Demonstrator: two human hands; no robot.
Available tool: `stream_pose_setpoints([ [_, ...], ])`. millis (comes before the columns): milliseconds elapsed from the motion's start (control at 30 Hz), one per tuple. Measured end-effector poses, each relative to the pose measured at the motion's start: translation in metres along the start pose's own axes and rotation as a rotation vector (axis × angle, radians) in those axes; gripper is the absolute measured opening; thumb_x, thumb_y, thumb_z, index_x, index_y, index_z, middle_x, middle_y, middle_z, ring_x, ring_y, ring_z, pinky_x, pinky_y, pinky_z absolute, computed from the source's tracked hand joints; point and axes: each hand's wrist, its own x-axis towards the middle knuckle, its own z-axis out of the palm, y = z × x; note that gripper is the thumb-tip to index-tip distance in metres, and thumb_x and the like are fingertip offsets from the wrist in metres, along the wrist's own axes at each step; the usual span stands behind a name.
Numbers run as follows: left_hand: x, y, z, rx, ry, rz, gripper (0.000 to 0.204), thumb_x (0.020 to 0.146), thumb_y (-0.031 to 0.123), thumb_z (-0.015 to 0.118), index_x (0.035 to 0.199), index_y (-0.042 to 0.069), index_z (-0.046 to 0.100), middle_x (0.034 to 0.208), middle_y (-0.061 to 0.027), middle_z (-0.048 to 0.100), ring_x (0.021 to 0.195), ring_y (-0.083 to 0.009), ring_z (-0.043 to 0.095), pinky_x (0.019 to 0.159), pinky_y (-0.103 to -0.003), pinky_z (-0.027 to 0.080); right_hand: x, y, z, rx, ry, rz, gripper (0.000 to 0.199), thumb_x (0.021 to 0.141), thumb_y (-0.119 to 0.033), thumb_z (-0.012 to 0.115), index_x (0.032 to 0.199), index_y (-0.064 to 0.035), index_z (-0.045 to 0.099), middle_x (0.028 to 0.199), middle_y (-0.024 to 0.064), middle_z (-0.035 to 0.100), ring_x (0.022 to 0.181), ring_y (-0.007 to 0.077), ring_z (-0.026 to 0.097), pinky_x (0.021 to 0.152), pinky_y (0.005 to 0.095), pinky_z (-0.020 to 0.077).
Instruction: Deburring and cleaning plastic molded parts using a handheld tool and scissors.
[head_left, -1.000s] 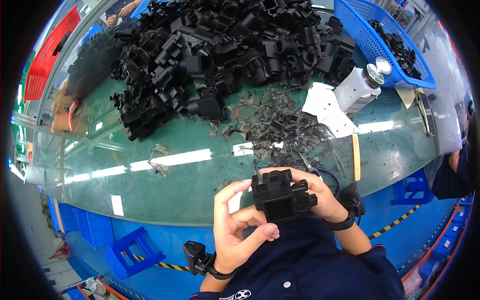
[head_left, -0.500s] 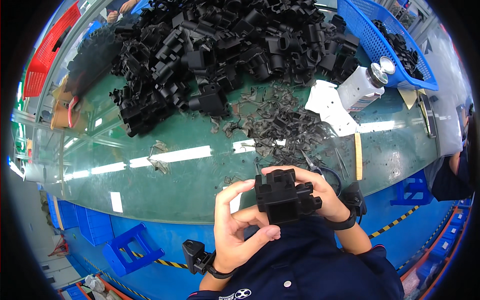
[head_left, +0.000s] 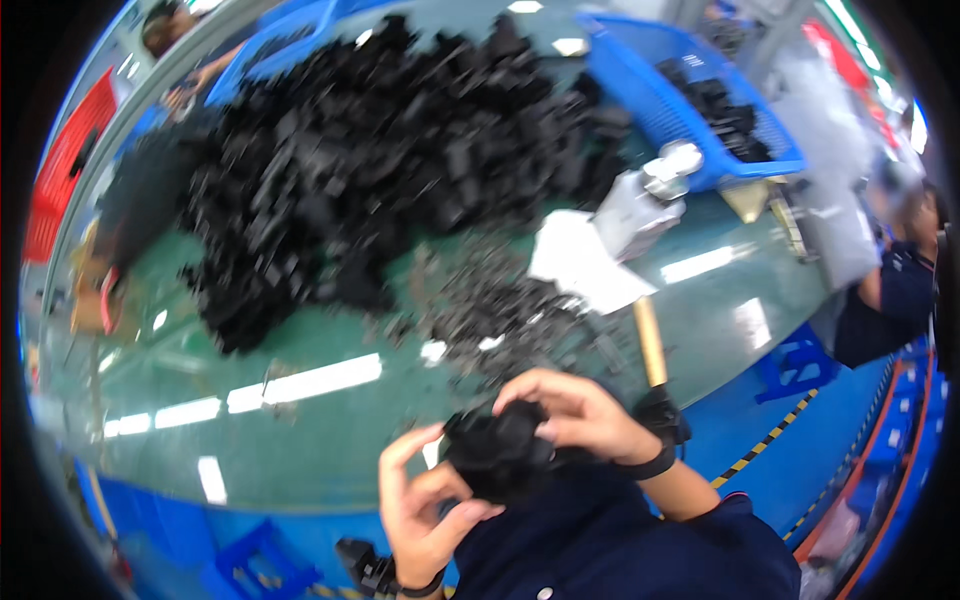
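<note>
Between my hands, just in front of my torso, is a black moulded plastic part, blurred by motion. My left hand grips its left side, fingertips at the far edge and thumb at the near edge. On its upper right side, my right hand has forefinger and thumb closed on the part. Beyond it on the green tabletop lies a heap of thin dark plastic scraps. A big pile of similar black parts covers the far side of the table.
Right of the scraps are a white sheet, a white bottle with a metal top and a yellowish strip. A blue basket holds black pieces. Blue stools stand below the table edge. Another person is at right.
The view has shifted, so the table things sit further left and lower. The part has turned between my hands, and my right fingers have moved round onto its upper right side.
</note>
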Motion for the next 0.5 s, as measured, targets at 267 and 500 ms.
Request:
stream_pose_setpoints([
  [267, 0.013, 0.013, -0.011, 0.161, 0.112, 0.095, 0.034, 0.091, 0.012, 0.049, 0.118, -0.004, 0.035, 0.073, -0.0151, 0.059, 0.056, -0.0182, 0.057, 0.052, -0.025, 0.048, -0.043, -0.123, -0.042, -0.424, 0.715, -0.821, 0.030, 0.083, -0.010, 0.056, 0.109, 0.0014, 0.048, 0.078, 0.0069, 0.058, 0.059, 0.0118, 0.055, 0.055, 0.0231, 0.0447],
  [500, 0.009, 0.017, -0.026, 0.206, 0.182, 0.086, 0.035, 0.092, 0.014, 0.049, 0.118, -0.004, 0.036, 0.074, -0.0149, 0.059, 0.058, -0.0173, 0.057, 0.053, -0.024, 0.048, -0.039, -0.168, -0.100, -0.536, 0.968, -0.981, 0.051, 0.086, -0.010, 0.054, 0.131, 0.0060, 0.034, 0.117, 0.0168, 0.055, 0.107, 0.0195, 0.055, 0.091, 0.0275, 0.0401],
])
